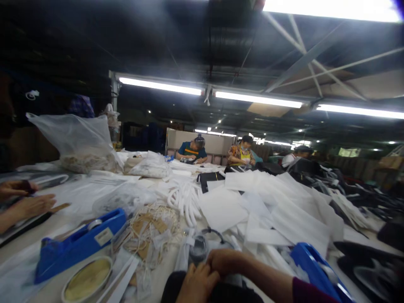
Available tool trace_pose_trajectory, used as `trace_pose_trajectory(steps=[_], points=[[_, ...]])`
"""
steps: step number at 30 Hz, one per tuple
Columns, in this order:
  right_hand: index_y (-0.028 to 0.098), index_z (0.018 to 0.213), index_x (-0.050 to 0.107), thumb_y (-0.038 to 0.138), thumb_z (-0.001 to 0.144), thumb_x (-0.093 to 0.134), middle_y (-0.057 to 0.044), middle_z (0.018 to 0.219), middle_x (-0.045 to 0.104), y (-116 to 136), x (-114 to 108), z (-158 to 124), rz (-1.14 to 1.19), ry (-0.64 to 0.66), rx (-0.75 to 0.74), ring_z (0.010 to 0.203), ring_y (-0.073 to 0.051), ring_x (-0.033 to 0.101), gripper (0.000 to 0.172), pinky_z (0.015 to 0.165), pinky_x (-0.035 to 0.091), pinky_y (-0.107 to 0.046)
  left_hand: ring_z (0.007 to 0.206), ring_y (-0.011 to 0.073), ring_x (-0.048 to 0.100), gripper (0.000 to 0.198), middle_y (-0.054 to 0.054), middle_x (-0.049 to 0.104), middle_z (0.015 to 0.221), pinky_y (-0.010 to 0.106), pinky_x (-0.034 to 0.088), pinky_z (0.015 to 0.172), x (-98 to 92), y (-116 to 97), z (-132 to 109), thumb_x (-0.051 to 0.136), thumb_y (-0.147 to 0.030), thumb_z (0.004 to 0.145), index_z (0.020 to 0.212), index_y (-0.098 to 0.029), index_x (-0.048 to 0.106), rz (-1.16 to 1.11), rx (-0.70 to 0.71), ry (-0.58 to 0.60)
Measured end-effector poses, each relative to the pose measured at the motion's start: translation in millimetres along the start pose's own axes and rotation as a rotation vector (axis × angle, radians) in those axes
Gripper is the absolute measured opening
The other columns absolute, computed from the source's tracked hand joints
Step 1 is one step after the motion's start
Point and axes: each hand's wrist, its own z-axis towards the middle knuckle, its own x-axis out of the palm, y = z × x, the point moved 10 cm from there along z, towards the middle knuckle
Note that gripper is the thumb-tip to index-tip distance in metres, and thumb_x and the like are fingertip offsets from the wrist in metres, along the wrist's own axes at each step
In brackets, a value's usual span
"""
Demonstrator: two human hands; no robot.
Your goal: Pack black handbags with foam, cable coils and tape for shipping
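At the bottom centre, my left hand [199,281] lies over a dark black item [235,293], fingers curled in. Reaching from the lower right in a purple sleeve [311,291], my right hand [223,261] is closed and meets my left hand's fingertips. What the fingers pinch is hidden and blurred. The black item's kind does not show. Just beyond my hands are a small round grey object [198,249] and clear plastic pieces. Left of them lies a heap of tags with white strings [154,227].
Blue tape dispensers stand left [82,242] and right [318,269]. A round tub of yellowish paste [87,280] sits at front left. White foam sheets [277,202] pile up ahead. A co-worker's hands [30,206] work at far left; several people sit across the table.
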Motion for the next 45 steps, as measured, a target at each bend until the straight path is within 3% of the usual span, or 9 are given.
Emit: trace_pose_trajectory(steps=[2,7,14,22,32,36,39,41,45], points=[[0.013,0.076,0.070,0.006,0.068,0.062,0.000,0.067,0.068,-9.8,4.3,-12.1,0.084,0.049,0.062,0.064,-0.014,0.061,0.013,0.062,0.046,-0.019,0.125,0.0347,0.044,0.064,0.010,0.051,0.135,0.050,0.033,0.105,-10.7,-6.5,-8.4,0.074,-0.047,0.066,0.123,-0.026,0.055,0.072,-0.035,-0.105],[0.014,0.118,0.061,0.022,0.089,0.049,-0.006,0.101,0.070,-23.7,19.3,-58.3,0.324,-0.063,0.296,0.083,-0.016,0.064,0.031,0.074,0.046,-0.024,0.108,0.0301,0.058,0.059,0.010,0.063,0.115,0.039,0.042,0.091,-7.9,-6.2,-5.0,0.068,-0.050,0.074,0.123,-0.020,0.051,0.161,-0.007,-0.036],[0.017,0.102,0.059,0.036,0.096,0.046,-0.009,0.093,0.068,-7.3,27.8,-97.5,-0.100,-0.354,0.593,0.087,-0.022,0.064,0.024,0.073,0.039,-0.028,0.091,0.0243,0.063,0.027,0.007,0.066,0.099,0.032,0.046,0.075,0.5,-3.8,3.4,0.052,-0.044,0.089,0.102,-0.019,0.052,0.285,0.120,0.014],[0.020,0.105,0.054,0.038,0.102,0.029,-0.006,0.086,0.070,-22.2,43.7,-85.9,-0.197,-0.419,0.594,0.074,-0.018,0.064,0.031,0.059,0.028,-0.027,0.086,0.0222,0.066,0.020,0.006,0.067,0.088,0.030,0.047,0.069,12.0,0.5,9.8,0.032,-0.022,0.096,0.096,-0.019,0.052,0.388,0.139,-0.011],[0.019,0.110,0.049,0.018,0.097,0.028,-0.005,0.077,0.069,-25.7,53.6,-74.5,-0.283,-0.344,0.563,0.067,-0.023,0.066,0.025,0.058,0.033,-0.031,0.081,0.0257,0.068,0.039,0.009,0.070,0.086,0.035,0.052,0.070,25.1,14.7,17.0,0.035,-0.008,0.088,0.123,-0.017,0.047,0.488,0.008,0.092],[0.016,0.116,0.049,0.017,0.096,0.030,-0.008,0.080,0.068,-29.0,60.9,-72.8,-0.322,-0.401,0.538,0.072,-0.024,0.065,0.027,0.064,0.037,-0.034,0.092,0.0225,0.065,0.033,0.009,0.066,0.096,0.032,0.052,0.074,7.6,-4.4,12.9,0.035,-0.005,0.087,0.110,-0.018,0.054,0.473,0.075,0.008],[0.015,0.118,0.049,0.017,0.097,0.028,-0.008,0.079,0.067,-32.5,65.3,-71.3,-0.319,-0.437,0.519,0.069,-0.023,0.062,0.030,0.063,0.037,-0.035,0.114,0.0194,0.054,0.032,0.009,0.060,0.114,0.028,0.048,0.090,-30.8,-36.1,32.5,0.037,-0.002,0.084,0.103,-0.019,0.057,0.416,0.138,-0.168],[0.015,0.118,0.049,0.017,0.097,0.027,-0.007,0.076,0.066,-32.0,65.9,-71.3,-0.315,-0.456,0.503,0.067,-0.023,0.061,0.031,0.062,0.037,-0.035,0.120,0.0182,0.050,0.035,0.008,0.058,0.121,0.029,0.043,0.099,-51.5,-42.1,60.8,0.038,-0.002,0.084,0.109,-0.019,0.057,0.390,0.035,-0.235],[0.015,0.113,0.053,0.016,0.097,0.027,-0.008,0.078,0.066,-28.8,61.5,-74.2,-0.328,-0.506,0.497,0.072,-0.023,0.062,0.030,0.064,0.037,-0.035,0.105,0.0236,0.063,0.032,0.017,0.066,0.107,0.033,0.049,0.089,-42.6,-22.6,116.3,0.037,-0.006,0.087,0.103,-0.010,0.064,0.400,-0.232,-0.112]])
